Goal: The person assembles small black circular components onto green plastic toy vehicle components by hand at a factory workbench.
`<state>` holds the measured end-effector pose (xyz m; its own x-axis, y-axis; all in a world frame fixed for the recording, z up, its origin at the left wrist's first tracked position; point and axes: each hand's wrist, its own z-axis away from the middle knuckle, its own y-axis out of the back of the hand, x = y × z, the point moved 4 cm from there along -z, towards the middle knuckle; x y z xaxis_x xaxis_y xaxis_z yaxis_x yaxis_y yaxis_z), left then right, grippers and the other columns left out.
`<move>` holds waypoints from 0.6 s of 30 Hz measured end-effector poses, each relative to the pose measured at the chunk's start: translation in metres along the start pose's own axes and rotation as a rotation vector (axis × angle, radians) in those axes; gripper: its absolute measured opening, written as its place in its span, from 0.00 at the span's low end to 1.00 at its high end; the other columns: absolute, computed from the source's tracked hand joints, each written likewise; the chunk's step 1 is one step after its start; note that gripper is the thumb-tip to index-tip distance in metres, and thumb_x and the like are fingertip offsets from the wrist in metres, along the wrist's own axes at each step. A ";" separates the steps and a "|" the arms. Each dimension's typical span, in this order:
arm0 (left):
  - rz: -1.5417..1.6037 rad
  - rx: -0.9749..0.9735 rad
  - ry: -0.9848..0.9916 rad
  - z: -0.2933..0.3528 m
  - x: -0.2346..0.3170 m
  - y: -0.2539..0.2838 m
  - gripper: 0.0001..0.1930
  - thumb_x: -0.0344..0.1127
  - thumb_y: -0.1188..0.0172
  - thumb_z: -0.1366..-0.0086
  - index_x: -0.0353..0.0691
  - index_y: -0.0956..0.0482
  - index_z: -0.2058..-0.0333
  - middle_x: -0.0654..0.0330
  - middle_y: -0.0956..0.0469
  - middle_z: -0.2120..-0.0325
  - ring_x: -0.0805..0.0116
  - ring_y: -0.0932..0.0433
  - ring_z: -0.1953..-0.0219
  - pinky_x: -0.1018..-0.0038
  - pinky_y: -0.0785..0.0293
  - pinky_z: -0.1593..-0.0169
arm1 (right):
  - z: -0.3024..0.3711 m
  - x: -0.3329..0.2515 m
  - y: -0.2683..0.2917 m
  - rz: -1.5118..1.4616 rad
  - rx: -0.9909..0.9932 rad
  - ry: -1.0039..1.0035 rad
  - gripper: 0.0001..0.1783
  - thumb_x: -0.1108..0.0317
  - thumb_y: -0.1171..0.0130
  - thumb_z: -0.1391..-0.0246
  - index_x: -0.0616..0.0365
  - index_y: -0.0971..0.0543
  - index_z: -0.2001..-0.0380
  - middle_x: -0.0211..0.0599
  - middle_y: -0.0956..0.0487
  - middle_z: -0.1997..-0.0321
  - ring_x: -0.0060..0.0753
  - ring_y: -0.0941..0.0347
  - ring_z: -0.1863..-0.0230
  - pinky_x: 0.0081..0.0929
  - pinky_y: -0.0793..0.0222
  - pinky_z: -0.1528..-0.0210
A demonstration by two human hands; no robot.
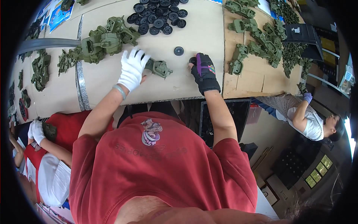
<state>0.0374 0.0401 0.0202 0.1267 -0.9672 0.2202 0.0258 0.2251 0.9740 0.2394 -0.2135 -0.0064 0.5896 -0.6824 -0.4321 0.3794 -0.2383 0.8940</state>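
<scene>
My left hand (132,71), in a white glove with the thumb bare, has its fingers spread beside a dark green plastic toy vehicle body (161,68). Part of that body is hidden behind the hand; whether they touch I cannot tell. To the right, my right hand (205,72) wears a black glove with a purple stripe. Its fingers are closed at a small black wheel (192,60), partly covered by them. A single black wheel (179,50) lies flat on the table between and beyond my hands.
A heap of black wheels (158,23) lies at the far middle. Green vehicle bodies are piled at left (102,43) and on the cardboard (233,84) at right. A grey curved bar (48,44) crosses the left side. Co-workers (52,164) (309,117) are on both sides.
</scene>
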 end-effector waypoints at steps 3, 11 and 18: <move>-0.118 -0.086 0.056 -0.010 -0.003 -0.008 0.39 0.45 0.18 0.52 0.55 0.22 0.39 0.56 0.25 0.39 0.50 0.27 0.37 0.49 0.27 0.44 | 0.006 -0.013 0.009 0.154 -0.101 0.034 0.21 0.63 0.26 0.46 0.57 0.18 0.51 0.52 0.17 0.54 0.60 0.21 0.50 0.54 0.23 0.47; 0.043 -0.135 0.021 0.034 0.033 -0.034 0.33 0.47 0.19 0.50 0.50 0.19 0.45 0.58 0.20 0.50 0.51 0.22 0.44 0.53 0.24 0.47 | 0.017 -0.051 0.031 -0.333 -0.197 0.045 0.25 0.66 0.26 0.49 0.57 0.18 0.48 0.49 0.17 0.53 0.52 0.19 0.48 0.44 0.23 0.45; 0.232 -0.113 0.039 0.036 0.032 -0.039 0.32 0.42 0.20 0.52 0.44 0.20 0.47 0.55 0.19 0.49 0.47 0.23 0.43 0.54 0.22 0.44 | 0.009 -0.115 0.013 -0.106 -0.415 0.622 0.30 0.66 0.25 0.53 0.55 0.17 0.43 0.44 0.16 0.50 0.54 0.20 0.46 0.48 0.25 0.40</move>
<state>0.0050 -0.0036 -0.0089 0.1806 -0.8833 0.4325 0.1017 0.4542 0.8851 0.1700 -0.1448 0.0559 0.7823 -0.1249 -0.6102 0.6211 0.0828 0.7793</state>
